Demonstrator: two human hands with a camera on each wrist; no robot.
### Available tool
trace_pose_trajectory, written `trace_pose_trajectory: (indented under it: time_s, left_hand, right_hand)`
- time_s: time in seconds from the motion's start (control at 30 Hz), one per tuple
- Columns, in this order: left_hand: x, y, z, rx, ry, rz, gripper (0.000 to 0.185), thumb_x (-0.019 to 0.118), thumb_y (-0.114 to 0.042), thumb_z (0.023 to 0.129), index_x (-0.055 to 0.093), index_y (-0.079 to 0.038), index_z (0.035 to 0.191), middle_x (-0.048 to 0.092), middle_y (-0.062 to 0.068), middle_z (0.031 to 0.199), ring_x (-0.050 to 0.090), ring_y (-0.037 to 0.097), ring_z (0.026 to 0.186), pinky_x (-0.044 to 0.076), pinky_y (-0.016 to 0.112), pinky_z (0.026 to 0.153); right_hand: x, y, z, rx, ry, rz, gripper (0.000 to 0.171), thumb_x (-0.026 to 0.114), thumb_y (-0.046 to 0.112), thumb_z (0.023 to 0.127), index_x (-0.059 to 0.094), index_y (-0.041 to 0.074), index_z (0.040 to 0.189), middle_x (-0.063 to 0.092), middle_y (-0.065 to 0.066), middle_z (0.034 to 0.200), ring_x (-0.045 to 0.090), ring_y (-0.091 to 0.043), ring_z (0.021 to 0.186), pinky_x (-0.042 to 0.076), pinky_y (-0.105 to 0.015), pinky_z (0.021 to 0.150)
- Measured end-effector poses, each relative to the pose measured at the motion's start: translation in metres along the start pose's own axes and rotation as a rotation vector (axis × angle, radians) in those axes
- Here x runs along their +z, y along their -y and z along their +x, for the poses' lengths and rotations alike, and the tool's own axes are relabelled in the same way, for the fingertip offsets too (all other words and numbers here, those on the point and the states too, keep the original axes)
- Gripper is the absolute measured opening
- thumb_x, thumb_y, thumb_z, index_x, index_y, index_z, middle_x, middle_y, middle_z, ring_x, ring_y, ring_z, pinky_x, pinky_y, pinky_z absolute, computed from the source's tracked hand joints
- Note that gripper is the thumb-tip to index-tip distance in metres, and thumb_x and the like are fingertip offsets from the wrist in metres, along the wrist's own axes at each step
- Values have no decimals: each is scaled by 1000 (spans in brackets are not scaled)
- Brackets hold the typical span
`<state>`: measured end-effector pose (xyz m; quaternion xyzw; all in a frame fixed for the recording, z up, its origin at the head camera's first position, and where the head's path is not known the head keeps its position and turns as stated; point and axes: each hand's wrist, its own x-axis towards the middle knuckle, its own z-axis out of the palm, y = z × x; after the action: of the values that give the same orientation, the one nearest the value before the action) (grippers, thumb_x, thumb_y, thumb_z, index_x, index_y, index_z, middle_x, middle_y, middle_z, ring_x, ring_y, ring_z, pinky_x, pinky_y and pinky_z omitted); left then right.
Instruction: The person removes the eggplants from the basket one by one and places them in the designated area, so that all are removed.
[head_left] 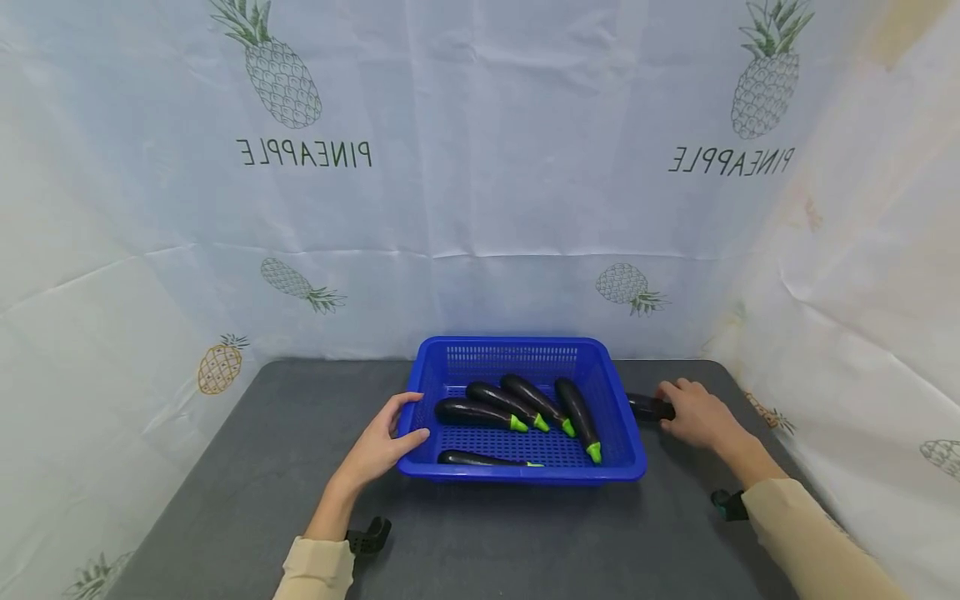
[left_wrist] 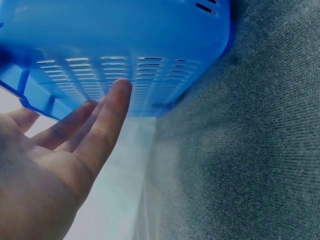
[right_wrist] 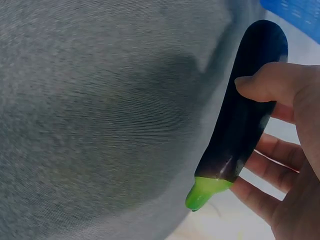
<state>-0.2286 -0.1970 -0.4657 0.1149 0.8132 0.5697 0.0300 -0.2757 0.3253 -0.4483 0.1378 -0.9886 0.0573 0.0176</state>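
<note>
1. My right hand (head_left: 693, 414) curls thumb and fingers round an eggplant (right_wrist: 240, 120) lying on the table (head_left: 247, 467), just outside the right wall of the blue basket (head_left: 622, 417).
2. My left hand (head_left: 382, 446) is open, fingers straight, resting against the basket's left wall.
3. The held eggplant looks smooth, glossy and stiff; I judge it light and liable to slip. The mid-body grip seems sound; the green stem end (right_wrist: 202, 192) is narrower and a poorer hold.
4. Five eggplants (head_left: 525, 408) lie inside the basket, green ends pointing to the front right.
5. A pineapple-print cloth (head_left: 480, 167) hangs behind.
</note>
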Motion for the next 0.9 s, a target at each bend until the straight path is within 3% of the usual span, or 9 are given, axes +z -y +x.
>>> trace_pose_trajectory:
  time_s: [0.5, 0.9]
  left_hand:
    - [0, 0, 0, 2, -2, 6, 61, 72, -23, 97, 42, -13, 149, 35, 24, 157, 45, 47, 137, 51, 57, 97]
    - [0, -3, -1, -8, -7, 10, 58, 69, -15, 97, 42, -13, 148, 36, 24, 157, 44, 48, 137, 50, 58, 98]
  right_hand:
    - [14, -5, 2, -5, 12, -26, 42, 77, 10, 84, 63, 3, 123, 59, -24, 112, 56, -49, 105, 49, -62, 75]
    - [-24, 5, -1, -23, -15, 73, 37, 72, 10, 89, 62, -1, 124, 58, -28, 118, 53, -52, 110, 49, -60, 75]
